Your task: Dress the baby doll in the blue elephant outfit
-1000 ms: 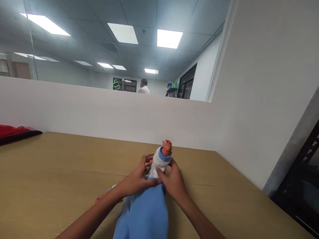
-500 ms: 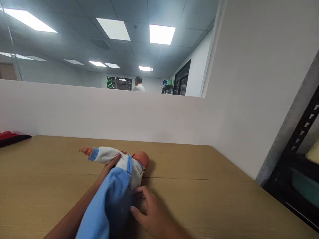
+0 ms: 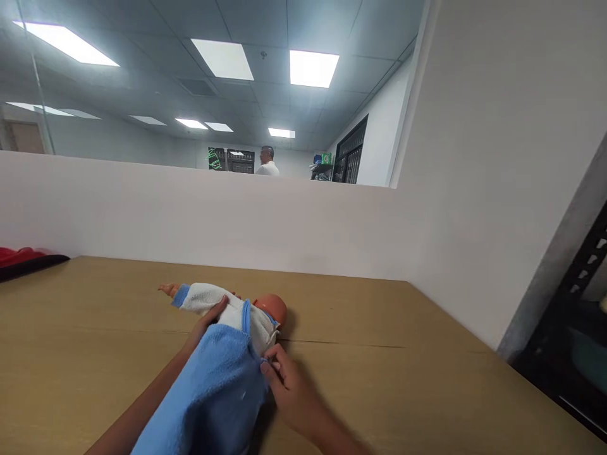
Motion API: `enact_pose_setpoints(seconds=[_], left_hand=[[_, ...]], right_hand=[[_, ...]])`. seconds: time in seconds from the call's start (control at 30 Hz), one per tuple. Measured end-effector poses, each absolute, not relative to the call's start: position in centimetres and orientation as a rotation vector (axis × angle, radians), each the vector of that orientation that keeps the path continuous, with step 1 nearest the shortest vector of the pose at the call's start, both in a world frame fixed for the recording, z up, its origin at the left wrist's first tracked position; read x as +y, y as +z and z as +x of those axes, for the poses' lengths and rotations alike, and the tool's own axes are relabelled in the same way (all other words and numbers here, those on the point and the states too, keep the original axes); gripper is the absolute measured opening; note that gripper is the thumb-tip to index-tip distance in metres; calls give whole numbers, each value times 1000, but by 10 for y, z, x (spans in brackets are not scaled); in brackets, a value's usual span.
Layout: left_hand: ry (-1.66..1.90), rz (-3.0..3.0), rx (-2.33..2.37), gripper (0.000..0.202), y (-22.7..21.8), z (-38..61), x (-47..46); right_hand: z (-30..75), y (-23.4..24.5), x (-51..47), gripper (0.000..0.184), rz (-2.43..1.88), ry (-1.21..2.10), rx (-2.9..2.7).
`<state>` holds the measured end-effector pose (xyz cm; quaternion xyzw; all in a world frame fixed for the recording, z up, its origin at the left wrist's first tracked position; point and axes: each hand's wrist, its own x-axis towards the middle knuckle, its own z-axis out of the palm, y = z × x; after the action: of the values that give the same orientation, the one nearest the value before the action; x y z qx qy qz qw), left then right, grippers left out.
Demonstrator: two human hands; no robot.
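A baby doll (image 3: pixel 222 302) in a white top with blue cuffs lies on the brown table (image 3: pixel 427 379), its orange head (image 3: pixel 271 308) to the right and one arm stretched left. Blue cloth (image 3: pixel 213 392) covers its lower body. My left hand (image 3: pixel 208 319) is closed around the doll's body under the stretched arm. My right hand (image 3: pixel 287 385) pinches the edge of the blue cloth at the doll's side.
A white partition wall (image 3: pixel 190 215) stands behind the table and a white wall on the right. A red and black object (image 3: pixel 23 260) lies at the far left. A black metal rack (image 3: pixel 569 328) stands at the right. A person in white (image 3: pixel 268 163) is far behind.
The doll went from upright, one limb pointing up between both hands, to lying flat with its arm to the left. My right hand moved in to pinch the blue cloth.
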<state>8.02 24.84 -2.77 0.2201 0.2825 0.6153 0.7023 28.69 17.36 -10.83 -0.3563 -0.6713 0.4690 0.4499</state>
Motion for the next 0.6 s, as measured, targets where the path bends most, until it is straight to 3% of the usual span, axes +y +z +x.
enact_pose_setpoints(seconds=[0.17,0.4,0.6], left_hand=[[1335,526,647,19,-24,84,240],[1290,607,689,27,-34,81,243],[1499,986,953,63,-31,100,234]], right_hand=[[277,-104,178,29,-941,1023,-1689],[290,-106,186,23,-1254,441,-1926],[301,-104,179,18,-1211,438,-1749]])
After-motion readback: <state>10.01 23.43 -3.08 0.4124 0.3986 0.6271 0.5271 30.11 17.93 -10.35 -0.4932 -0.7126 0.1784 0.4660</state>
